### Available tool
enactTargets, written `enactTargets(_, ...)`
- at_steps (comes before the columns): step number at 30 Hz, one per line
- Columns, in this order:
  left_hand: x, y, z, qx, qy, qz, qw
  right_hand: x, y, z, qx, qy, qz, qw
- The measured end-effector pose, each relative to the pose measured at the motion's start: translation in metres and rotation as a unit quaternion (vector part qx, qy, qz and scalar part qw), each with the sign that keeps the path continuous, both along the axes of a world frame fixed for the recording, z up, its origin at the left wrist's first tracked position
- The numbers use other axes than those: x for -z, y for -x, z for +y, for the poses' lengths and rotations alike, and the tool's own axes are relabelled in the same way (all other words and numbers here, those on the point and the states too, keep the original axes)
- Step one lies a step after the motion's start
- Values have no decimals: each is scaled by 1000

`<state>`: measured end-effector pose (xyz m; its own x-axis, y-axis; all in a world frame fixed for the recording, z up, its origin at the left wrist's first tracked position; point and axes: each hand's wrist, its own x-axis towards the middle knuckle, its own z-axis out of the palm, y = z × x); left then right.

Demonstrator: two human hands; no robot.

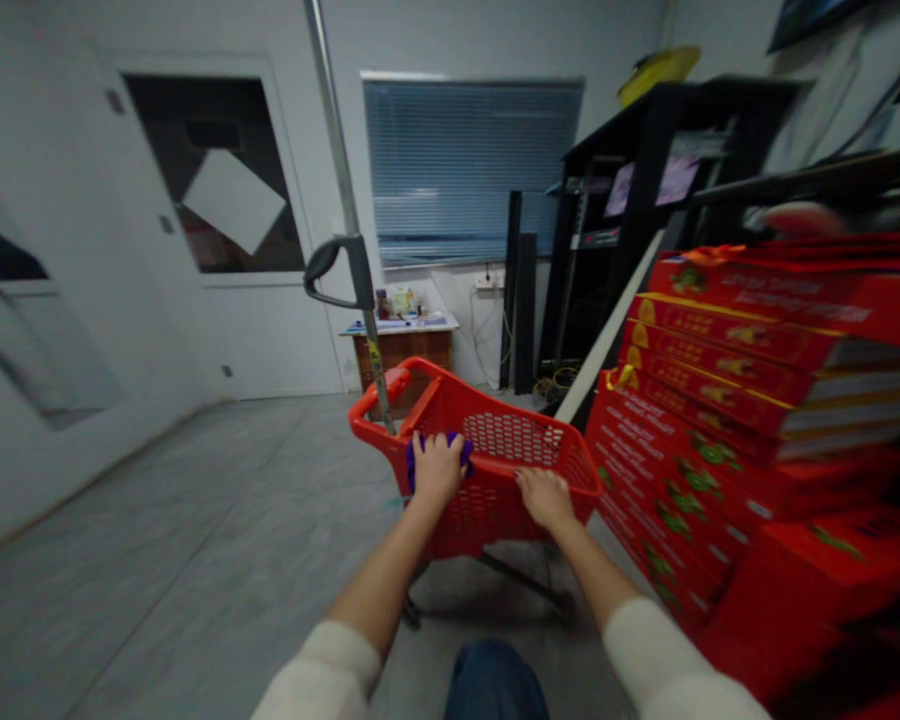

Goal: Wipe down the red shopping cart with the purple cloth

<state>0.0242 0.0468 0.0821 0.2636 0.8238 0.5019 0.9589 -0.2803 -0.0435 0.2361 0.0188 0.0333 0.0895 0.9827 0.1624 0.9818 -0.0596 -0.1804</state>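
Note:
A red plastic shopping cart stands in front of me, its basket wall perforated with holes. My left hand presses a purple cloth against the near rim of the basket, fingers curled over it. Further right along the same rim, my right hand has its fingers hooked over the edge. A metal pole with a grey loop handle rises beside the cart's push bar; its lower end is hidden behind the cart.
Red printed boxes are stacked close on the right. Behind the cart are a small wooden desk and a black rack. A white door is at the back left. Grey concrete floor stretches out on the left.

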Motion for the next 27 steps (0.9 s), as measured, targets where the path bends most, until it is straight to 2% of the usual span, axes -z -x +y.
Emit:
enactTargets(2, 7, -15, 2, 28, 28, -2, 999, 0, 2, 1, 12, 7, 1, 1000)
enactTargets(4, 8, -19, 4, 68, 53, 11, 996, -1, 4, 2, 20, 16, 4, 1000)
enactTargets(7, 0, 0, 8, 90, 40, 28, 995, -1, 7, 5, 27, 34, 10, 999)
enactTargets(10, -10, 29, 12, 47, -10, 13, 999, -4, 6, 6, 26, 43, 16, 999)
enactTargets(12, -13, 39, 13, 19, -16, 7, 1000, -6, 0, 4, 11, 41, 20, 999)
enactTargets(14, -10, 35, 12, 10, 2, 7, 1000, -9, -11, 0, -27, 41, 15, 999)
enactTargets(16, -3, 20, 10, 22, 30, 4, 999, -9, -26, -6, -72, 55, 7, 996)
enactTargets(18, 5, -1, 8, 32, 51, -9, 998, -6, -37, -13, -77, 85, 16, 993)
enactTargets(21, 12, -23, 5, 48, 68, -24, 996, 0, -42, -21, -50, 100, 28, 993)
enactTargets(23, 11, -24, 6, 81, 85, -12, 993, 2, -39, -23, -33, 100, 32, 994)
enactTargets(25, 4, -12, 10, 100, 91, 10, 991, 2, -35, -25, -21, 103, 35, 994)
enactTargets(27, -3, 7, 15, 77, 69, 17, 994, 1, -29, -26, -12, 106, 36, 994)
